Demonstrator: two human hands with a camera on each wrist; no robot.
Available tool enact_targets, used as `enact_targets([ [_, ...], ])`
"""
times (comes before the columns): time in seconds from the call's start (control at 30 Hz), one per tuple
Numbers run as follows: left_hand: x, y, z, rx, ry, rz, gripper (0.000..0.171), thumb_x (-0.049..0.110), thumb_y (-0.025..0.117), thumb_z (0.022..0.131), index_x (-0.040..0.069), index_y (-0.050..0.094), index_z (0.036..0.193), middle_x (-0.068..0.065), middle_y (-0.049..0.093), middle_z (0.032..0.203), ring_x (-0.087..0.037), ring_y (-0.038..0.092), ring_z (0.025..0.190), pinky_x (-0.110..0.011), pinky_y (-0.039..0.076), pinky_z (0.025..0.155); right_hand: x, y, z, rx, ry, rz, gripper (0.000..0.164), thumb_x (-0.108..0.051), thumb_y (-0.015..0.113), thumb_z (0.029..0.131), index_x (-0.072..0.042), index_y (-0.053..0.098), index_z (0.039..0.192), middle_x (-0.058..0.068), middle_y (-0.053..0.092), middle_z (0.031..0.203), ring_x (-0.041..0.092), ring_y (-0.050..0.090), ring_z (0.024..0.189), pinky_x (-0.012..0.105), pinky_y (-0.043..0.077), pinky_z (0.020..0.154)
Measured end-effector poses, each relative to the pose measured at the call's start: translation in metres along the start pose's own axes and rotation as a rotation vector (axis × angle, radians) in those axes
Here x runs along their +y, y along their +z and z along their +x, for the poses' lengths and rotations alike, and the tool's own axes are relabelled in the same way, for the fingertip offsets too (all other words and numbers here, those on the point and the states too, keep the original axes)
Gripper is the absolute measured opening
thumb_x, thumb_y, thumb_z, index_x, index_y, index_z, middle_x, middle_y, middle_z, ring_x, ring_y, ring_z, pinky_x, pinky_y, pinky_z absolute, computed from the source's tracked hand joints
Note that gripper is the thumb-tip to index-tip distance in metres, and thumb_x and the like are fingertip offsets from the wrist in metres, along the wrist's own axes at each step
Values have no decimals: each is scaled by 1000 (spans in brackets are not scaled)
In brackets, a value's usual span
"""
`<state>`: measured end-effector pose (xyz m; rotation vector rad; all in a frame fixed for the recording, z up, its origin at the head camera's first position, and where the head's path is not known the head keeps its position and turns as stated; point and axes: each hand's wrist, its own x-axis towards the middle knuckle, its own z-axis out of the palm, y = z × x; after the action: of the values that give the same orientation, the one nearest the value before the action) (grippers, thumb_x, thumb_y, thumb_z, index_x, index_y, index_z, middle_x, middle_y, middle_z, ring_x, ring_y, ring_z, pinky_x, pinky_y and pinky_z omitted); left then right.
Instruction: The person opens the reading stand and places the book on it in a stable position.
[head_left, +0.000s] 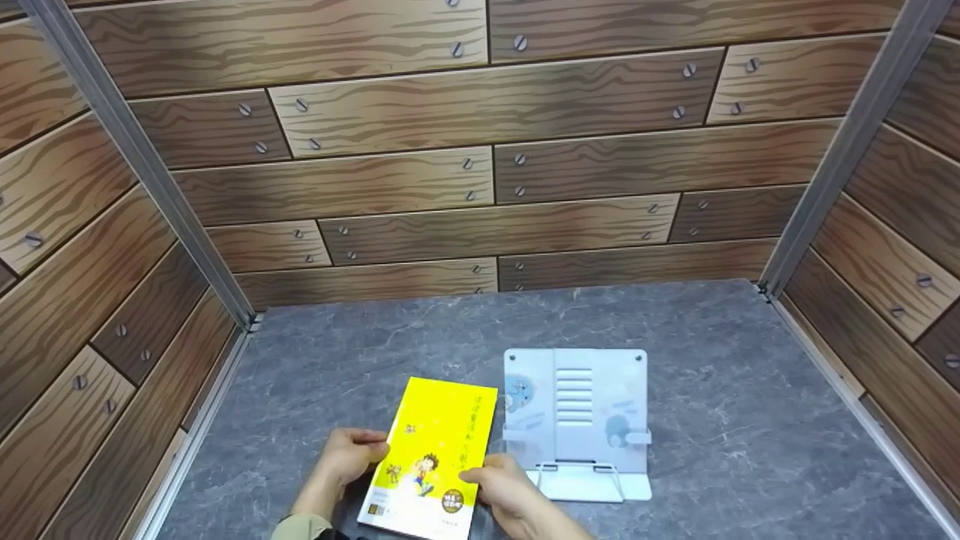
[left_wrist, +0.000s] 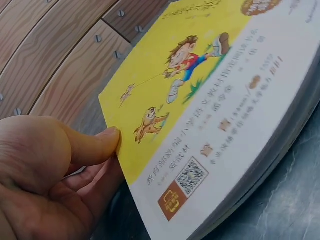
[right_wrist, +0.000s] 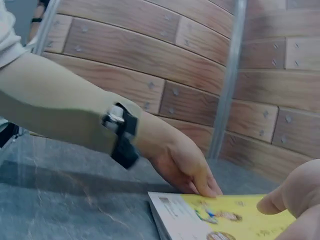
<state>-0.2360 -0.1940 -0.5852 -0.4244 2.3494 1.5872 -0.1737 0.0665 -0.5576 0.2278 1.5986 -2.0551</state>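
A yellow and white book [head_left: 439, 427] with a cartoon child on its cover lies face up, slightly slanted, in the head view. My left hand [head_left: 346, 456] pinches its left edge, thumb on the cover and fingers beneath, as the left wrist view shows on the book [left_wrist: 200, 95]. On the opposite edge my right hand [head_left: 511, 491] grips the book, its thumb over the cover; the fingers below are hidden. In the right wrist view the book [right_wrist: 190, 225] appears low over the grey surface, between both hands.
Just right of the book stands a pale book stand [head_left: 604, 405] with a slotted back panel, side clips and a front ledge. The grey marbled tabletop [head_left: 720, 375] is enclosed by wood-patterned walls [head_left: 390, 180] with metal corner posts [head_left: 832, 150].
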Motion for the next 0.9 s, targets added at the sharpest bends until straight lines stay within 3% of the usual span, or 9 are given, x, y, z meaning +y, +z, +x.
enact_targets([
  [0.1, 3, 2, 0, 43, 6, 39, 23, 5, 71, 88, -2, 71, 109, -12, 67, 99, -21, 67, 85, -38, 57, 77, -8, 0, -7, 40, -8, -41, 41, -3, 55, 92, 18, 47, 126, 29, 51, 130, 45, 38, 132, 60, 22, 112],
  [0.2, 7, 3, -1, 96, 27, 90, 22, 4, 73, 86, -3, 73, 106, -11, 69, 95, -21, 66, 84, -38, 57, 75, -15, -7, -11, 44, 21, -9, 58, -4, 57, 92, 27, 28, 131, 43, 24, 141, 56, 12, 138, 65, 10, 112],
  [0.3, 11, 4, -3, 143, 42, 153, 21, 3, 74, 83, -3, 74, 104, -11, 70, 93, -23, 66, 85, -38, 58, 74, -18, -13, -11, -19, 64, 83, 65, -2, 53, 94, 29, 13, 136, 49, 10, 142, 57, 10, 138, 64, 7, 112],
  [0.43, 16, 5, -5, 165, 44, 227, 21, 2, 74, 83, -2, 74, 103, -12, 69, 96, -24, 66, 86, -39, 58, 73, -15, -14, -8, -82, 89, 171, 65, 1, 50, 95, 27, 8, 137, 49, 18, 139, 56, 22, 136, 62, 12, 113],
  [0.47, 17, 6, -6, 167, 50, 236, 21, 3, 74, 83, -2, 74, 103, -13, 69, 97, -24, 66, 86, -38, 58, 73, -14, -15, -8, -87, 93, 184, 66, 2, 50, 95, 26, 6, 138, 48, 17, 142, 57, 16, 137, 62, 14, 114],
  [0.6, 17, 7, -7, 172, 73, 239, 21, 3, 74, 84, -3, 74, 105, -14, 68, 99, -24, 66, 85, -39, 58, 72, -9, -17, -3, -60, 117, 212, 63, 5, 47, 92, 24, 10, 139, 45, 28, 139, 54, 27, 135, 60, 19, 114],
  [0.73, 14, 6, -5, 182, 62, 221, 21, 2, 76, 82, -3, 74, 103, -14, 69, 97, -26, 66, 88, -40, 57, 76, -3, -19, -1, -45, 115, 227, 57, 11, 45, 88, 21, 19, 138, 38, 42, 134, 46, 39, 131, 58, 22, 114],
  [0.9, 12, 6, -3, 158, 34, 197, 21, 2, 75, 83, -2, 74, 103, -12, 68, 95, -27, 65, 91, -40, 57, 77, 3, -19, 2, -94, 76, 203, 44, 11, 43, 87, 19, 44, 130, 25, 59, 127, 33, 55, 119, 51, 34, 108],
])
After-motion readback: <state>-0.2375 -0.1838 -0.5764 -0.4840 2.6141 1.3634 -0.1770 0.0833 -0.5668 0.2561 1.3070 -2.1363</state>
